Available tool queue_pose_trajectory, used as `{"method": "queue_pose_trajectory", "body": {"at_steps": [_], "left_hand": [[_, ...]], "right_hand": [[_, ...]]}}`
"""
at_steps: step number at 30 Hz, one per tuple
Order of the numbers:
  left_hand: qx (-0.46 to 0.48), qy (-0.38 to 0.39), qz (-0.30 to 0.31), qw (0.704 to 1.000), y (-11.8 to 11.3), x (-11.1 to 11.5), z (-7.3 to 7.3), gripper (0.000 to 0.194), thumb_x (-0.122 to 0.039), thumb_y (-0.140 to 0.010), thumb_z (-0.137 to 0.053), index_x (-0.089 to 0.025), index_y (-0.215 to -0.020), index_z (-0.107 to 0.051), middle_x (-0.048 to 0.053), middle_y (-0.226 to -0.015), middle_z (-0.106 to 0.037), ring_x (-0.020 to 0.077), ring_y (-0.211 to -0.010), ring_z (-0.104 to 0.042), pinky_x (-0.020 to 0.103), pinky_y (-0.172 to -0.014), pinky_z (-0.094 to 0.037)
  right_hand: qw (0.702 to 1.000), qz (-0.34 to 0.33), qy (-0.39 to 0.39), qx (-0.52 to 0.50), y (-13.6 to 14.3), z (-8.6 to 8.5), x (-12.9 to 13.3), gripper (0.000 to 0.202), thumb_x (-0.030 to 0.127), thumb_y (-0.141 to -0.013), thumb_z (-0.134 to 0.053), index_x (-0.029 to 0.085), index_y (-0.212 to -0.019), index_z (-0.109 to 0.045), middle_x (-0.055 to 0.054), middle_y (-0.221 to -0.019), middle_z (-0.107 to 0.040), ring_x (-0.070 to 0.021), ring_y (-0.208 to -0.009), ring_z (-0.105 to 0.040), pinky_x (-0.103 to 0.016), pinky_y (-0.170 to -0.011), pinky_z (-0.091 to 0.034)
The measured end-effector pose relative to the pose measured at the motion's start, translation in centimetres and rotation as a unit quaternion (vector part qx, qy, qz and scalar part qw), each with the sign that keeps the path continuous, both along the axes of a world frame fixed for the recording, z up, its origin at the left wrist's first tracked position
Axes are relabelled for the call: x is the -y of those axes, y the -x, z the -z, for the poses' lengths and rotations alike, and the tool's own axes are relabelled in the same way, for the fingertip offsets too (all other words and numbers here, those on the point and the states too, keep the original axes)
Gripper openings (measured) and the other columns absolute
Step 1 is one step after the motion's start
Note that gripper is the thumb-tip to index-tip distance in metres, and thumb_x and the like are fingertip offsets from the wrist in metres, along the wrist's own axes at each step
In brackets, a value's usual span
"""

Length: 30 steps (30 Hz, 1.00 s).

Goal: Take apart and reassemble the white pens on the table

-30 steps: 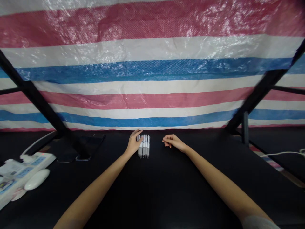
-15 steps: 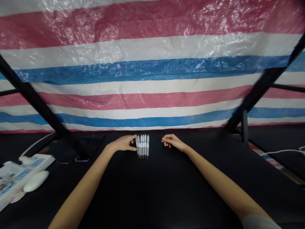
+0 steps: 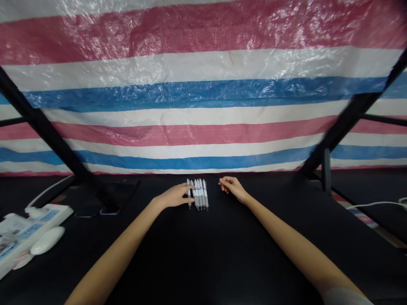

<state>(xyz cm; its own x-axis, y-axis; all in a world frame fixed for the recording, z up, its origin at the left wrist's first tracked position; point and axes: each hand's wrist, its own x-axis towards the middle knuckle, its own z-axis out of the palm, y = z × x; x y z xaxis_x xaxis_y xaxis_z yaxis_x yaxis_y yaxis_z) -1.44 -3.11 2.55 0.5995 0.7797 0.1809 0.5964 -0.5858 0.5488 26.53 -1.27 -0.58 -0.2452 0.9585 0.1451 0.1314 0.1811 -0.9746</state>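
Several white-and-grey pens [image 3: 200,195] lie side by side on the black tabletop [image 3: 197,254], pointing away from me. My left hand [image 3: 174,196] reaches over the left side of the row. Its thumb and fingers are apart, and the fingertips rest on or just above the leftmost pens, one of which sits slightly separate from the others. No pen is visibly gripped. To the right of the row, a short gap away from it, my right hand [image 3: 232,187] hovers or rests with fingers curled in and nothing visible in them.
On the left lie a white power strip [image 3: 52,214] with plugs, a white computer mouse [image 3: 47,240] and dark, flat phone-like devices [image 3: 110,210]. Black frame legs [image 3: 63,144] slant on both sides. A striped plastic sheet [image 3: 203,127] hangs behind. A white cable [image 3: 375,203] runs at right.
The row of pens has shifted a little to the right, and my left hand has moved right along with it. A gap shows near the leftmost pen. My right hand has barely moved.
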Motion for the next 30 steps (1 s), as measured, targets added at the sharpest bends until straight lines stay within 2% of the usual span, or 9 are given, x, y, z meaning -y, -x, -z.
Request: {"method": "queue_pose_trajectory", "body": {"at_steps": [6, 12, 19, 24, 27, 30], "left_hand": [[-0.015, -0.039, 0.019, 0.999, -2.3, 0.9, 1.0, 0.050, -0.046, -0.080, -0.054, -0.020, -0.123, -0.055, 0.009, -0.095, -0.061, 0.0235, -0.088, -0.056, 0.031, -0.080, -0.040], [-0.057, -0.105, 0.037, 0.992, -4.3, 2.1, 1.8, 0.052, -0.050, -0.086, -0.042, -0.021, -0.129, -0.049, 0.009, -0.098, -0.056, 0.0227, -0.090, -0.049, 0.034, -0.082, -0.037], [-0.067, -0.125, 0.057, 0.988, -5.4, 3.4, 2.0, 0.057, -0.057, -0.087, -0.034, -0.023, -0.132, -0.044, 0.010, -0.107, -0.052, 0.0231, -0.095, -0.045, 0.036, -0.085, -0.035], [-0.079, -0.123, 0.068, 0.987, -6.0, 4.1, 1.9, 0.072, -0.067, -0.078, -0.039, -0.021, -0.134, -0.041, 0.011, -0.109, -0.051, 0.0248, -0.096, -0.044, 0.038, -0.086, -0.035], [-0.088, -0.129, 0.054, 0.986, -6.5, 4.6, 2.1, 0.080, -0.071, -0.074, -0.041, -0.018, -0.133, -0.042, 0.012, -0.109, -0.052, 0.0264, -0.096, -0.045, 0.039, -0.085, -0.035], [-0.080, -0.143, 0.029, 0.986, -7.0, 5.0, 2.4, 0.075, -0.070, -0.076, -0.038, -0.018, -0.130, -0.045, 0.013, -0.110, -0.052, 0.0269, -0.097, -0.045, 0.040, -0.085, -0.035]], "right_hand": [[0.994, 0.100, -0.034, -0.007, -0.2, 0.3, -0.6, 0.045, 0.061, -0.074, -0.053, 0.017, -0.067, -0.057, 0.002, -0.051, -0.049, -0.0085, -0.041, -0.040, -0.022, -0.040, -0.031], [0.973, 0.224, -0.050, -0.018, -0.8, 0.6, -1.0, 0.048, 0.065, -0.073, -0.049, 0.018, -0.068, -0.056, 0.002, -0.046, -0.046, -0.0099, -0.038, -0.038, -0.024, -0.039, -0.029], [0.971, 0.232, -0.058, -0.026, -0.8, 0.7, -1.0, 0.048, 0.065, -0.075, -0.046, 0.018, -0.068, -0.055, 0.002, -0.045, -0.045, -0.0102, -0.038, -0.037, -0.024, -0.037, -0.028], [0.972, 0.226, -0.048, -0.041, -0.7, 0.3, -0.8, 0.049, 0.066, -0.075, -0.046, 0.018, -0.067, -0.054, 0.002, -0.044, -0.043, -0.0098, -0.037, -0.035, -0.024, -0.037, -0.027], [0.972, 0.224, -0.046, -0.045, -0.7, 0.3, -0.7, 0.049, 0.066, -0.075, -0.046, 0.018, -0.066, -0.055, 0.002, -0.044, -0.043, -0.0098, -0.037, -0.035, -0.024, -0.038, -0.027], [0.973, 0.221, -0.050, -0.051, -0.7, 0.4, -0.8, 0.049, 0.066, -0.075, -0.046, 0.019, -0.065, -0.055, 0.002, -0.044, -0.043, -0.0100, -0.037, -0.035, -0.025, -0.038, -0.027]]}}
